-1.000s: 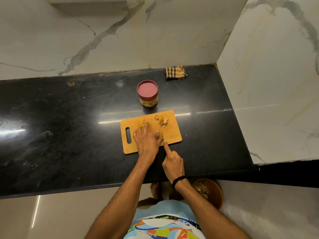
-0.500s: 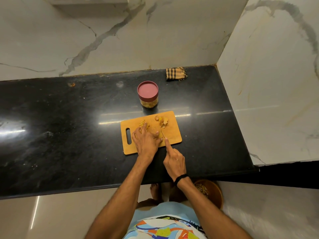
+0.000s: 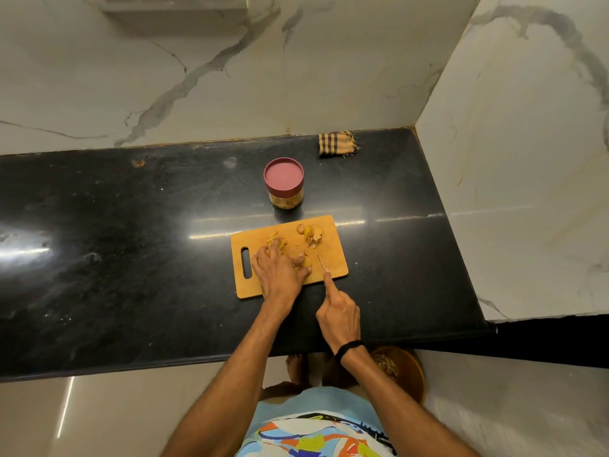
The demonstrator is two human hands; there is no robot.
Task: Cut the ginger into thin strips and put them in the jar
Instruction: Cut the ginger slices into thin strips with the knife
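Dim, warm light from overhead; wide-angle bend across the whole view.
I get hard glare on the black countertop (image 3: 131, 258): a white bloom at the left edge and a bright streak just beyond the cutting board (image 3: 336, 255). There is another thin streak on the floor tile (image 3: 99, 423), near left. Shadows barely read on the dark stone. The counter edges bow, and the wall (image 3: 510, 159) on the right leans. The centre is fairly sharp, yet the ginger (image 3: 309, 234) smears into yellow blobs and the knife (image 3: 320, 261) shows as a thin pale line.
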